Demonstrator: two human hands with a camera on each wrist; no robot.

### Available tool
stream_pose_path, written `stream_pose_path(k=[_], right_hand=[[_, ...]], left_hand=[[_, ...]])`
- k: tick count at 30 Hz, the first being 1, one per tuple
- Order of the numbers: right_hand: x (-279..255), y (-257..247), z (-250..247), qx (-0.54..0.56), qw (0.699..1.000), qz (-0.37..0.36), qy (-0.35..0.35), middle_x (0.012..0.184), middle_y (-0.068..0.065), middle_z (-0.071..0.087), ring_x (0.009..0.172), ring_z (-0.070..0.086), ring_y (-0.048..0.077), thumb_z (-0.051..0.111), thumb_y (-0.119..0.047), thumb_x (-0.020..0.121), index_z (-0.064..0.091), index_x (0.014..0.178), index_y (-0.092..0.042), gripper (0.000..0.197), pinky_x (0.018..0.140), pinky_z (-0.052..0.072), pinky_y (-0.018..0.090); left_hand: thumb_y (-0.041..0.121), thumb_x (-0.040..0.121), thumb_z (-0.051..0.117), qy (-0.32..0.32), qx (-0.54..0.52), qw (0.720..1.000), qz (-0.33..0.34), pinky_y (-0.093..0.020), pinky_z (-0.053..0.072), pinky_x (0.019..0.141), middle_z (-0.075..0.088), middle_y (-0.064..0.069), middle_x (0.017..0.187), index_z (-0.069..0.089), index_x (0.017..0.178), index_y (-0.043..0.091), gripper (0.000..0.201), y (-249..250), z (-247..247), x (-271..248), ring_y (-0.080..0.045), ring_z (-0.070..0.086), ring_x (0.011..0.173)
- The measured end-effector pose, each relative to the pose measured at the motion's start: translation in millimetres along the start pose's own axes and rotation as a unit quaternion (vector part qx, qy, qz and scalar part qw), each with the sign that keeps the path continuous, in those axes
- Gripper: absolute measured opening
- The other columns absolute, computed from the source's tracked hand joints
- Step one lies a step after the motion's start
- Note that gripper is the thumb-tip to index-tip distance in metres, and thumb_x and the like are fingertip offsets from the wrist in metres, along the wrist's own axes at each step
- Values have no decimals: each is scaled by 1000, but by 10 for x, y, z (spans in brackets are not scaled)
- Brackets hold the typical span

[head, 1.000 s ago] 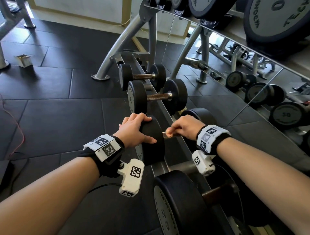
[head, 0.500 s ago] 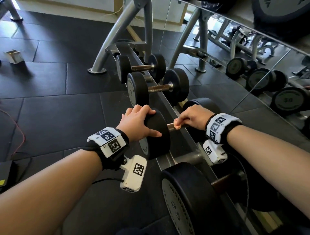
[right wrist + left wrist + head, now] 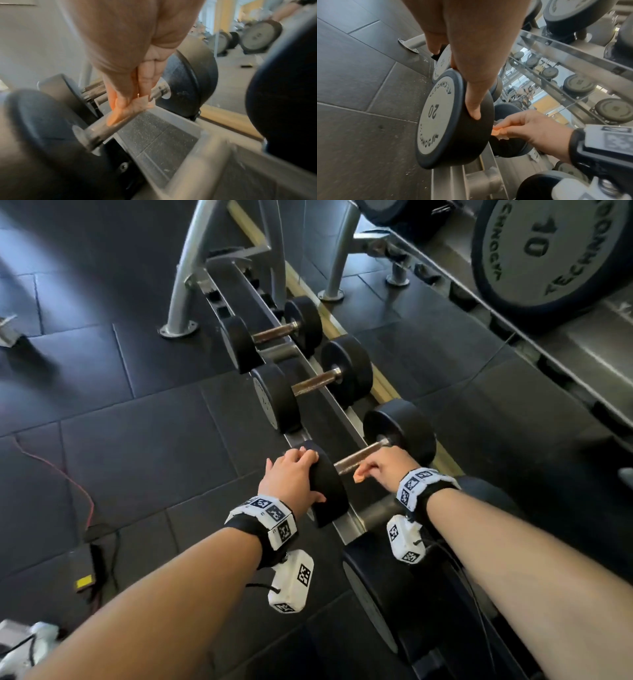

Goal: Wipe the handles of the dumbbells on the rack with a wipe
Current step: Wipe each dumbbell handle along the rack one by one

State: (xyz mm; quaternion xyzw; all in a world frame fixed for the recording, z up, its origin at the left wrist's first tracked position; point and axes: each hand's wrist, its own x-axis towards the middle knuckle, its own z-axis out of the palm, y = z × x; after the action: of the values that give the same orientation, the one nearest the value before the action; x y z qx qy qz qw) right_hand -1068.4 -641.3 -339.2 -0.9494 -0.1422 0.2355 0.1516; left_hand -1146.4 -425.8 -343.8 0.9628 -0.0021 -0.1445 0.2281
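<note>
A black 20 dumbbell (image 3: 400,429) lies across the low rack (image 3: 346,419). My left hand (image 3: 291,477) grips its near head (image 3: 453,121), fingers over the top and thumb on the rim. My right hand (image 3: 380,467) pinches a small orange wipe (image 3: 126,109) and holds it against the metal handle (image 3: 359,455) close to the near head. The wipe (image 3: 499,132) peeks out below my fingers in the left wrist view. The far part of the handle (image 3: 159,90) is bare.
Two smaller dumbbells (image 3: 308,388) (image 3: 274,335) lie farther along the rack, a bigger one (image 3: 376,594) nearer me. A mirror runs along the right, with an upper shelf and a 10 dumbbell (image 3: 548,251) above. Red cable (image 3: 68,481) lies on the dark rubber floor (image 3: 137,446) to the left.
My right hand with the wipe has stayed near the handle's near end, shifting only slightly. The left hand keeps its grip on the head. My head has tilted, so the view moved.
</note>
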Motion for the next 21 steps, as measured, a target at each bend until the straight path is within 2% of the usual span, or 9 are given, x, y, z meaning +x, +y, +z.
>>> stream_pose_path(k=[3,7,10,12,13,15,17,19,21], right_hand=[[-173,-42,20,184,976,67,90,90,-7,77,92,70,15,76,-31,84,81,87,-28,6,90,53,31],[-300,-138,67,445,852,221,165,75,9,75,74,71,28,82,-29,79,80,82,-18,12,77,58,40],[-197,-141,215,487,801,287,197,72,3,75,80,74,29,80,-34,80,76,65,-32,16,84,59,46],[-90,-136,271,500,780,309,215,74,-2,75,82,72,23,76,-35,84,75,70,-31,14,86,59,46],[-34,-122,293,495,775,317,230,76,-4,74,82,71,21,73,-35,86,76,79,-28,10,86,59,45],[63,-71,318,458,774,346,269,79,-5,74,81,71,17,70,-41,88,77,96,-22,22,83,59,38],[131,-24,344,450,754,369,304,79,-5,74,77,70,14,69,-43,89,76,99,-22,24,73,56,27],[173,5,394,446,746,382,315,76,-8,72,68,65,3,70,-37,90,76,98,-24,17,56,45,10],[186,-2,449,432,757,379,312,73,-9,70,62,59,-7,71,-26,90,76,97,-21,10,47,37,1]], left_hand=[[38,83,73,-89,18,996,-2,-52,7,120,33,-3,155,33,148,27,77,9,-214,72,-25,34,141],[40,88,68,-175,21,984,-15,-47,18,120,22,3,161,29,152,33,75,24,-470,167,-23,26,146],[35,83,74,-123,-33,992,-21,-32,35,110,49,-1,139,51,139,28,61,-1,-466,250,-24,45,132],[37,77,79,-79,-74,994,-32,-28,41,96,54,0,118,60,126,26,53,7,-480,342,-24,53,118],[40,74,81,-74,-80,993,-36,-30,42,97,55,0,118,59,126,27,57,14,-479,405,-24,53,118],[46,69,83,-83,-78,992,-51,-34,43,102,56,-1,130,54,134,27,73,33,-472,558,-23,51,124],[49,66,85,-111,-71,989,-71,-31,43,101,57,-2,135,49,141,25,86,51,-474,720,-22,52,126],[51,63,86,-150,-56,983,-87,-25,43,93,60,-1,133,49,142,23,91,47,-470,863,-20,56,122],[53,60,87,-170,-45,980,-92,-20,41,84,63,1,125,53,139,23,91,19,-471,945,-18,58,116]])
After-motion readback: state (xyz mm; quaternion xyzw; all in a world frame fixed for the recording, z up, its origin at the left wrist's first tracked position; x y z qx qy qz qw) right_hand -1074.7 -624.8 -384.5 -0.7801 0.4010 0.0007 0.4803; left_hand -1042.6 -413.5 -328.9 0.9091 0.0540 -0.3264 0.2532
